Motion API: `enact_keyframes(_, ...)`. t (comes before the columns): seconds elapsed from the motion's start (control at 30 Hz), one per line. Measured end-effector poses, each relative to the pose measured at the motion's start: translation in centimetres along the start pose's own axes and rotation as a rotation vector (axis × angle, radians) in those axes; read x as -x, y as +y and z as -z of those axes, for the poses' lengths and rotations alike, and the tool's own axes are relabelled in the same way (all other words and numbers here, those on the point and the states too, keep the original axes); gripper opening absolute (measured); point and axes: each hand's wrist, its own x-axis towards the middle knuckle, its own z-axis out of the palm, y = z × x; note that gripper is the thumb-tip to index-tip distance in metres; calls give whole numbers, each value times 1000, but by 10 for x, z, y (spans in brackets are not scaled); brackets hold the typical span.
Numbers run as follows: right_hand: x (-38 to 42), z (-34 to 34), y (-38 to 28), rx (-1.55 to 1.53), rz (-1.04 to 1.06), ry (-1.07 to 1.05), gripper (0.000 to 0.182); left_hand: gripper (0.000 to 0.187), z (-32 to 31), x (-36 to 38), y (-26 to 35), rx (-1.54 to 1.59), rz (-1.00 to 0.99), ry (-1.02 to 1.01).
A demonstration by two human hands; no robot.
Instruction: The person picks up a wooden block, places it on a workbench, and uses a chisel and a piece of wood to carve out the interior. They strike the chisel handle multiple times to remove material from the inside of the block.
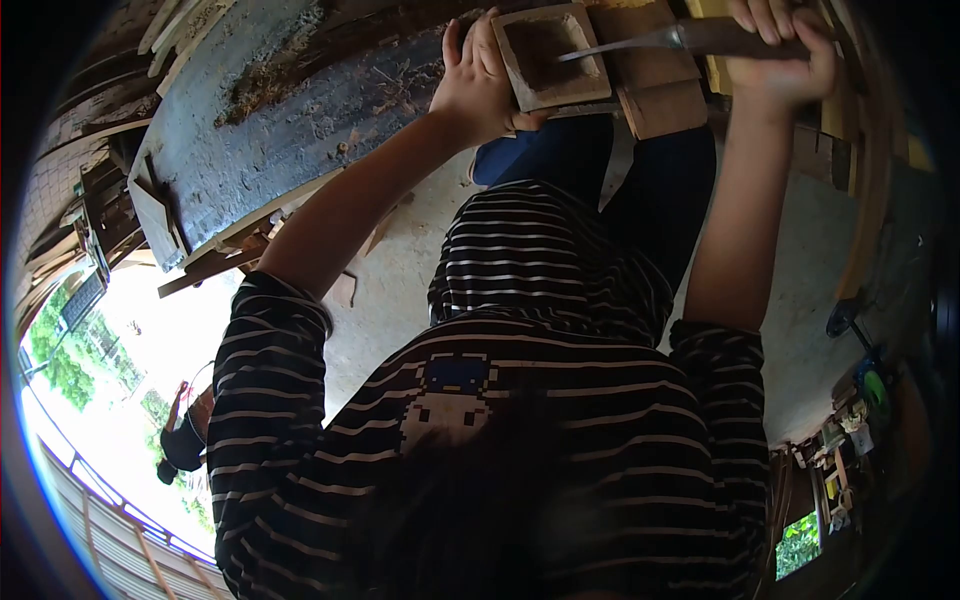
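My left hand (477, 80) is wrapped around the left side of a small square wooden block (567, 96) with a hollowed middle, near the top of the view. Its thumb reaches under the near edge. In my right hand (785, 55) is the dark handle of a long, thin metal tool (640, 43), which looks like a chisel or gouge. The blade points left, and its tip lies over the block's dark hollow. Flat wooden pieces (665, 105) sit just right of the block, between my two hands.
A worn, stained workbench surface (290, 130) stretches across the upper left. Wood strips and scraps lie at the far left. Another person (188, 430) is in the bright opening at lower left. Tools and pieces (840, 460) are cluttered at the lower right.
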Motion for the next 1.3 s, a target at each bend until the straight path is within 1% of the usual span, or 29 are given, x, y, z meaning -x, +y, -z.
enact_keyframes(0.07, 5, -3, -4, -4, 14, 39, 8, 117, 6, -4, 1, -47, -45, -7)
enact_keyframes(0.13, 5, -12, -12, 120, -8, -60, 8, 117, 7, -1, 4, -86, -98, -22)
enact_keyframes(0.17, 3, -14, -16, 122, -4, -64, 8, 119, 6, -1, 3, -105, -80, -48)
enact_keyframes(0.23, -3, -18, -20, 187, 39, -166, 8, 121, -6, -2, -1, -125, -53, -72)
enact_keyframes(0.27, -6, -22, -22, 183, 30, -166, 8, 125, -22, -3, -6, -292, -40, 93)
enact_keyframes(0.3, -11, -28, -24, 195, 40, -224, 8, 130, -25, -2, -6, -460, -28, 257)
enact_keyframes(0.33, -16, -33, -26, 209, 54, -282, 9, 130, -27, 1, -8, -460, -24, 251)
enact_keyframes(0.37, -19, -36, -27, 224, 71, -340, 10, 133, -18, 1, -6, -230, -2, 125)
enact_keyframes(0.4, -20, -38, -25, 225, 70, -341, 10, 136, -10, 0, -4, 1, 18, 1)
enact_keyframes(0.43, -21, -41, -24, 217, 38, -375, 9, 136, -5, -1, -2, 3, 18, 4)
enact_keyframes(0.5, -23, -45, -19, 200, -29, -442, 8, 136, 0, -1, 1, -88, -2, -76)
enact_keyframes(0.53, -19, -46, -17, 229, 3, -342, 7, 136, -2, -1, -1, -85, 0, -79)
enact_keyframes(0.6, -17, -27, -23, 293, -26, -306, 6, 133, -6, 0, -3, 48, 8, 13)
enact_keyframes(0.67, -13, -13, -23, 355, -55, -278, 6, 132, -3, 1, -1, -2, 2, -17)
enact_keyframes(0.73, -1, -6, -15, 190, -55, -181, 8, 131, -4, -1, -1, -60, -1, -47)
enact_keyframes(0.77, 4, -3, -13, 106, -58, -126, 11, 132, -8, -2, -3, -80, -16, -24)
enact_keyframes(0.8, -13, 60, -24, -141, -315, -45, 4, 132, -10, 0, -2, -99, -28, -1)
enact_keyframes(0.83, -11, 59, -23, -150, -320, -45, 4, 132, -7, 1, 0, -104, -21, -7)
enact_keyframes(0.9, -1, 45, -31, -19, -262, 78, 5, 133, 3, -1, 4, -45, 46, -103)
enact_keyframes(0.93, 14, -9, -22, 92, -92, 209, 5, 134, 6, -1, 5, -53, 57, -129)
enact_keyframes(0.97, 14, -14, -29, 92, -94, 205, 5, 134, 4, -1, 3, -53, 60, -127)
enact_keyframes(1.03, 8, -18, -43, 159, -2, 104, 6, 137, -4, 0, 0, 14, 39, -21)
enact_keyframes(1.07, 3, -7, -55, 180, -43, -11, 7, 137, -6, 0, 0, 16, 37, -23)
enact_keyframes(1.1, 1, 2, -54, 181, -40, -10, 7, 137, -6, 0, 0, 1, 47, -40)
enact_keyframes(1.17, -5, 17, -45, 106, -225, -99, 10, 138, -5, -1, -1, -20, 50, -49)
enact_keyframes(1.2, 4, 9, -28, 88, -175, -34, 10, 139, -7, 1, -1, -24, 45, -32)
enact_keyframes(1.23, 11, 9, -23, 62, -138, -28, 8, 139, -8, 0, -2, -30, 39, -13)
enact_keyframes(1.27, 21, -9, -20, 103, -53, 61, 5, 139, 1, -2, 1, -41, 36, 1)
enact_keyframes(1.3, 34, -26, -19, 140, 33, 150, 4, 138, 13, -4, 8, -117, 87, -162)
